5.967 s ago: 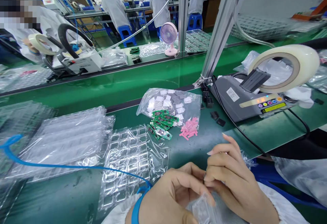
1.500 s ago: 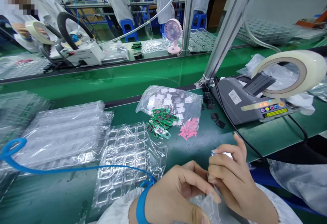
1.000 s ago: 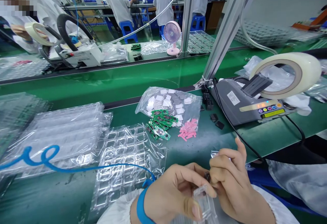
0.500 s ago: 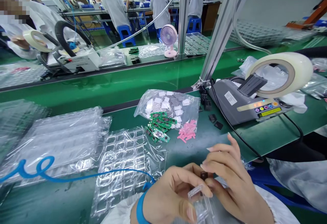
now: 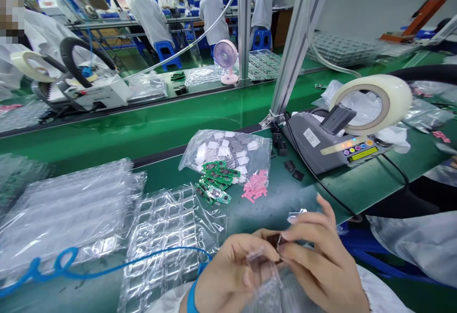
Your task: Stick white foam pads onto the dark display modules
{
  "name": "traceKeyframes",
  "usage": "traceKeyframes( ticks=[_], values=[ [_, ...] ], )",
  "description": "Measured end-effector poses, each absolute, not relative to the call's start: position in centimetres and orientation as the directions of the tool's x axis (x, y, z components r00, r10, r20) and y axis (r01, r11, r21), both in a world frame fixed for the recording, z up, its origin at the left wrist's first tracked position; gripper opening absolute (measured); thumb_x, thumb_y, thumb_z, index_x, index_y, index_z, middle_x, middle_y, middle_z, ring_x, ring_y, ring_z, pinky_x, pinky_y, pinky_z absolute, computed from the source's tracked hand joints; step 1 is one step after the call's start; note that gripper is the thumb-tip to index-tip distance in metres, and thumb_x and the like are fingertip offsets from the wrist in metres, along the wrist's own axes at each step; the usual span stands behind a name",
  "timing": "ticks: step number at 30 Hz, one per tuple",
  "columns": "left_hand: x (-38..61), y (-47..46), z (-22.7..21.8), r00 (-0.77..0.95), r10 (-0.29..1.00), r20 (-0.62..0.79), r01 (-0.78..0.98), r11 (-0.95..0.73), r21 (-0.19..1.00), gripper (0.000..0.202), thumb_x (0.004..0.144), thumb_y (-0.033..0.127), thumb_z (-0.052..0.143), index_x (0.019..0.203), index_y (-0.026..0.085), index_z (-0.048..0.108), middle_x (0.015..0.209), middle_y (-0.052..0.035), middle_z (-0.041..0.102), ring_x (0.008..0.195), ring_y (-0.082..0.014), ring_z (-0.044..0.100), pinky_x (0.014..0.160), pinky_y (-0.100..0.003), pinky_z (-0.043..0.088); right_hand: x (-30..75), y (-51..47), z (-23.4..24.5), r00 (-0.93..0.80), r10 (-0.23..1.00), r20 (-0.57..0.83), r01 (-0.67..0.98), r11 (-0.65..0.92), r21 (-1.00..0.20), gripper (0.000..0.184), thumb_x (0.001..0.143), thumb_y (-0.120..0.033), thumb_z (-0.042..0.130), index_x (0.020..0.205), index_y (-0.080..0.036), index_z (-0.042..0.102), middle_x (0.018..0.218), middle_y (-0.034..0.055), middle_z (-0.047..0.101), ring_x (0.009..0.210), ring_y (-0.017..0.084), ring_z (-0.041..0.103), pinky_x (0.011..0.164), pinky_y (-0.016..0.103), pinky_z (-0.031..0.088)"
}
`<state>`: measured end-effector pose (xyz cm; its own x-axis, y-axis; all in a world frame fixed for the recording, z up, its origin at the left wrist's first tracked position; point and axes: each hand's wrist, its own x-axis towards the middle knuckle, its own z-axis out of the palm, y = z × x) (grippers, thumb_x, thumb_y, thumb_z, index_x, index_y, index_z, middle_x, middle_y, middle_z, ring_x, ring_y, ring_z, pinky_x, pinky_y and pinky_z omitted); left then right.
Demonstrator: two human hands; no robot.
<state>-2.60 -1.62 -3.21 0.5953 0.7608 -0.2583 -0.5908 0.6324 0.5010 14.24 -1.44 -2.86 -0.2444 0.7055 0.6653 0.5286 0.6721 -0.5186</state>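
At the bottom centre my left hand (image 5: 232, 275) is closed around a small clear plastic case (image 5: 262, 279), thumb pressed on its top. My right hand (image 5: 321, 265) meets it from the right, fingertips pinching a small dark part (image 5: 275, 240) at the case's upper edge. A blue wrist strap (image 5: 191, 298) circles my left wrist, and its coiled blue cord (image 5: 107, 268) trails left across the bench. Just beyond my hands lie green circuit boards (image 5: 214, 184), small pink pieces (image 5: 254, 187) and a clear bag of white squares (image 5: 230, 149).
Clear blister trays (image 5: 167, 237) and bagged tray stacks (image 5: 67, 208) cover the left of the green bench. A grey tape dispenser (image 5: 328, 144) with a large tape roll (image 5: 374, 103) stands at right, its black cable running toward me. Small black parts (image 5: 293, 170) lie beside it. People in white coats work behind.
Both hands stayed together at the bottom centre. The clear case has tilted and sunk lower in my left hand, and the dark part sits higher between my fingertips. The view shifted slightly right.
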Motion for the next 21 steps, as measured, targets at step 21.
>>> traceKeyframes(
  ticks=[21],
  values=[
    [-4.0,-2.6,-2.6,0.481,0.854,-0.198,-0.45,0.434,0.78,0.034,0.048,0.035,0.081,0.078,0.021,0.074,0.104,-0.0071,0.054,0.11,-0.027,0.046,0.1,-0.04,0.031,13.2,0.8,-0.8,-0.633,0.554,0.54,0.503,0.825,-0.256,0.018,0.086,-0.023,0.048,0.098,-0.021,0.063,0.089,-0.0004,0.066,0.089,0.02,0.053,0.101,0.047,0.017]
  ],
)
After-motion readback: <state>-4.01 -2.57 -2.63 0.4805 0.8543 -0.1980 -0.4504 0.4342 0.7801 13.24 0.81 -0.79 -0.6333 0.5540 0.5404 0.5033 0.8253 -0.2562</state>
